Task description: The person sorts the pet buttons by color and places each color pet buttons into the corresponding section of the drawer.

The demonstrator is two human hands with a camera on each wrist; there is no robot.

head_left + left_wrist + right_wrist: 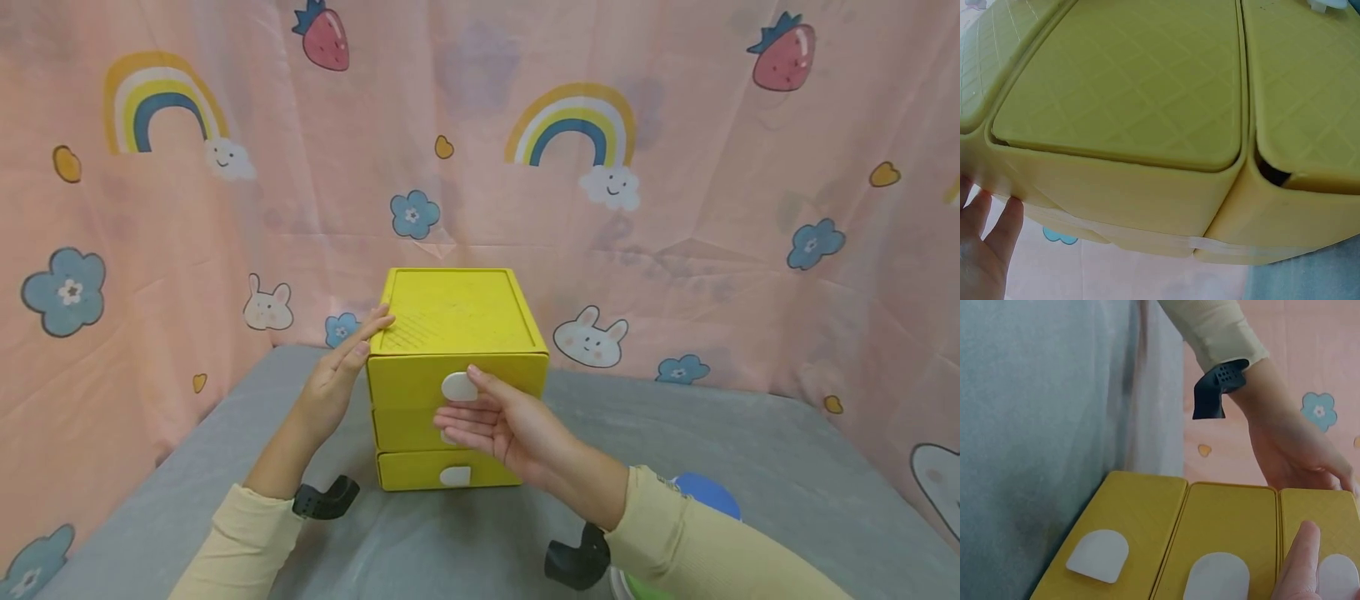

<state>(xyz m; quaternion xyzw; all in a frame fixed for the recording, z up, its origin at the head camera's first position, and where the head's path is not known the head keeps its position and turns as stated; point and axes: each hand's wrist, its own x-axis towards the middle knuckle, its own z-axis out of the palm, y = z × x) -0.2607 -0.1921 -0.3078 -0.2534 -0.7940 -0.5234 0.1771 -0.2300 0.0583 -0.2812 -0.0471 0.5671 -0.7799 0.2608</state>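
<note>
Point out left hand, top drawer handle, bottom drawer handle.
Left hand (331, 387): head view, middle of the hand.
Top drawer handle (457, 387): head view, white front face.
Bottom drawer handle (454, 477): head view, white front face.

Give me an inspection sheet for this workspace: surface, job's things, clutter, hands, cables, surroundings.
Surface: grey cloth, slightly wrinkled.
Job's things: yellow drawer box, three drawers with white handles; bottom drawer shows a dark gap at one corner in the left wrist view.
Clutter: blue object and green object, both partly hidden by the right sleeve.
Hands: left hand touches the box's left side; right hand is at the top handle, fingers extended below it.
Cables: nothing seen.
Surroundings: pink printed curtain.
</note>
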